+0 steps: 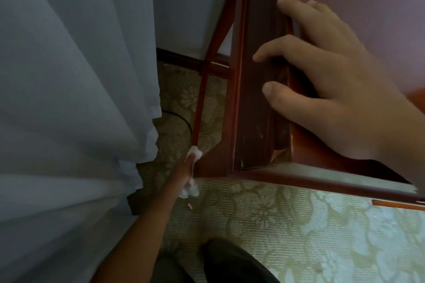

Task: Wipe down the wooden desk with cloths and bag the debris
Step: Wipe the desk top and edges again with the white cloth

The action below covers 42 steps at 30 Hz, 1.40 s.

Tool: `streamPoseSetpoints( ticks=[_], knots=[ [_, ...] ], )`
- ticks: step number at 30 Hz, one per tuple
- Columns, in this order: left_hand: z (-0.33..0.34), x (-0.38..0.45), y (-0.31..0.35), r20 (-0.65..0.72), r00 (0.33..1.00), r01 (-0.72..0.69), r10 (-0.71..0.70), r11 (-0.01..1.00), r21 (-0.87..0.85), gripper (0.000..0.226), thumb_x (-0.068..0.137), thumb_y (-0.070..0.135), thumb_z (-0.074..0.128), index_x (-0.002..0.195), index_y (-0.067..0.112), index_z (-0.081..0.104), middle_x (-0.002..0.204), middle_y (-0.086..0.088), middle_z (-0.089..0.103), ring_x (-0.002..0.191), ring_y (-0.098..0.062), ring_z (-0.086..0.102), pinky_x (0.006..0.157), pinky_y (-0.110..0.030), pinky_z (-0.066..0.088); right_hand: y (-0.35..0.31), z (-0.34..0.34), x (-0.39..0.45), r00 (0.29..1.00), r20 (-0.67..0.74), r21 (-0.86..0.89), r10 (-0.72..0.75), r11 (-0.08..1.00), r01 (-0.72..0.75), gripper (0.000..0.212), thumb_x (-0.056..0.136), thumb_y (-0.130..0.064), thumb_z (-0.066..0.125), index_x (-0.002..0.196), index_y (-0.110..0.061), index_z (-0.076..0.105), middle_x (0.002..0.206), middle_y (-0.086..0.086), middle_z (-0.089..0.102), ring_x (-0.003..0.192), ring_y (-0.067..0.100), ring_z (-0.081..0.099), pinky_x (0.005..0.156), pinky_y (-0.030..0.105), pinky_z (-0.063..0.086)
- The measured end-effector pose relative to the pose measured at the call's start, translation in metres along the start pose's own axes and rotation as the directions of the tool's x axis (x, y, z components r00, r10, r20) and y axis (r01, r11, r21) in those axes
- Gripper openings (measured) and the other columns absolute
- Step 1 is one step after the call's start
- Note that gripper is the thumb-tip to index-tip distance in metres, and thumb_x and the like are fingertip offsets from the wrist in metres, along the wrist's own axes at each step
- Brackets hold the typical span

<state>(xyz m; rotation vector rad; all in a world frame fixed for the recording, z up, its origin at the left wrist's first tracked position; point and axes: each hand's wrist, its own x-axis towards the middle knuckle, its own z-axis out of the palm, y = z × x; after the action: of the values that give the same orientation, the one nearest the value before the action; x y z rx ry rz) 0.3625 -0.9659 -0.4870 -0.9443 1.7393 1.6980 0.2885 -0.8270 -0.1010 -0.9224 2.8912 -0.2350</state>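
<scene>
The curtain (69,99) fills the left side, its hem hanging just beside the left arm, which reaches down between it and the desk (259,103). The left hand (184,172) holds a white cloth (195,153); its fingers (189,158) lie close together along the cloth and press the bunched end against the foot of the desk leg (199,108), while the rest of the cloth trails under the hand toward the carpet (276,225). How the thumb grips is hidden. Just below that hand a small pale scrap (190,206) lies on the carpet. A dark cable (181,119) curves on the floor above the fingers, near the leg. To the right, open carpet runs along the desk's lower rail. The right hand (340,85) rests on the desk's top edge, its fingers (276,50) spread apart and curled over the edge onto the dark side panel, holding nothing. A dark shoe (234,259) shows at the bottom.
</scene>
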Motion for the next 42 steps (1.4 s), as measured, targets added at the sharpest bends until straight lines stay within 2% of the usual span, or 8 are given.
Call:
streamPoseSetpoints(
  ticks=[7,11,18,23,28,32,38,42],
  knots=[
    [0.013,0.063,-0.037,0.077,0.969,0.249,-0.237,0.919,-0.305,0.041,0.102,0.034,0.062,0.131,0.006,0.066,0.124,-0.014,0.068,0.103,-0.027,0.063,0.074,-0.029,0.049,0.003,0.001,0.001,1.000,-0.011,0.013,0.010,1.000,-0.010,0.051,0.086,-0.064,0.042,0.131,-0.043,0.057,0.170,-0.019,0.014,0.159,0.012,0.004,0.126,0.046,0.009],
    [0.007,-0.014,-0.016,-0.044,0.998,-0.053,0.047,0.985,-0.161,0.018,0.108,0.032,0.052,0.122,0.037,0.063,0.117,-0.009,0.068,0.109,-0.034,0.068,0.094,-0.041,0.053,0.002,-0.001,0.001,1.000,-0.012,0.015,-0.009,1.000,0.009,0.050,0.087,-0.063,0.042,0.129,-0.043,0.058,0.171,-0.012,0.017,0.159,0.019,0.006,0.126,0.044,0.008],
    [0.009,-0.209,0.035,-0.143,0.886,-0.464,0.442,0.856,-0.228,0.049,0.101,0.048,0.038,0.150,0.042,0.040,0.141,0.026,0.052,0.115,0.021,0.053,0.089,-0.002,0.043,-0.006,-0.003,-0.001,1.000,-0.019,0.014,0.018,1.000,-0.018,0.072,0.086,-0.066,0.039,0.151,-0.035,0.042,0.172,-0.007,0.017,0.160,0.019,0.006,0.128,0.054,0.012],
    [0.014,-0.280,0.074,-0.213,0.551,-0.823,0.807,0.567,0.017,0.052,0.103,0.037,0.048,0.154,0.035,0.038,0.164,0.022,0.033,0.152,0.001,0.027,0.115,-0.009,0.026,-0.003,-0.002,-0.005,0.963,-0.102,0.055,0.250,0.968,-0.246,0.095,0.089,-0.074,0.032,0.165,-0.020,0.016,0.174,0.001,0.008,0.160,0.019,0.004,0.128,0.040,0.009],
    [0.003,-0.260,0.109,-0.052,0.431,-0.901,0.901,0.433,0.032,0.051,0.106,0.043,0.043,0.156,0.034,0.037,0.165,0.021,0.031,0.157,-0.008,0.020,0.123,-0.023,0.021,0.004,0.001,-0.001,0.955,-0.089,0.040,0.283,0.959,-0.280,0.074,0.104,-0.060,0.027,0.166,-0.020,0.018,0.174,-0.005,0.008,0.160,0.017,0.002,0.119,0.025,0.000],
    [-0.033,-0.230,0.125,0.055,0.552,-0.799,0.832,0.547,-0.250,0.046,0.106,0.029,0.046,0.150,0.041,0.046,0.156,0.022,0.046,0.145,-0.005,0.043,0.113,-0.021,0.042,0.005,-0.003,0.001,0.953,-0.091,0.000,0.290,0.957,-0.292,0.064,0.107,-0.050,0.033,0.166,-0.029,0.021,0.172,-0.016,0.011,0.159,0.010,0.005,0.124,0.031,0.009],
    [-0.002,-0.200,0.212,-0.243,0.612,-0.780,0.753,0.625,-0.030,0.041,0.111,0.036,0.042,0.150,0.025,0.047,0.157,0.006,0.044,0.139,-0.004,0.044,0.118,-0.039,0.040,-0.002,-0.003,0.000,0.940,-0.130,0.005,0.316,0.948,-0.318,0.069,0.101,-0.057,0.031,0.164,-0.030,0.025,0.172,-0.015,0.016,0.159,0.011,0.009,0.125,0.038,0.018],
    [-0.004,-0.250,0.145,-0.139,0.582,-0.812,0.802,0.563,-0.153,0.038,0.110,0.031,0.045,0.143,0.051,0.047,0.141,0.029,0.055,0.132,0.008,0.049,0.106,-0.016,0.044,-0.002,-0.003,-0.002,0.938,-0.134,0.032,0.319,0.948,-0.318,0.071,0.099,-0.059,0.032,0.164,-0.030,0.026,0.171,-0.016,0.017,0.159,0.010,0.009,0.126,0.039,0.017]
  ],
)
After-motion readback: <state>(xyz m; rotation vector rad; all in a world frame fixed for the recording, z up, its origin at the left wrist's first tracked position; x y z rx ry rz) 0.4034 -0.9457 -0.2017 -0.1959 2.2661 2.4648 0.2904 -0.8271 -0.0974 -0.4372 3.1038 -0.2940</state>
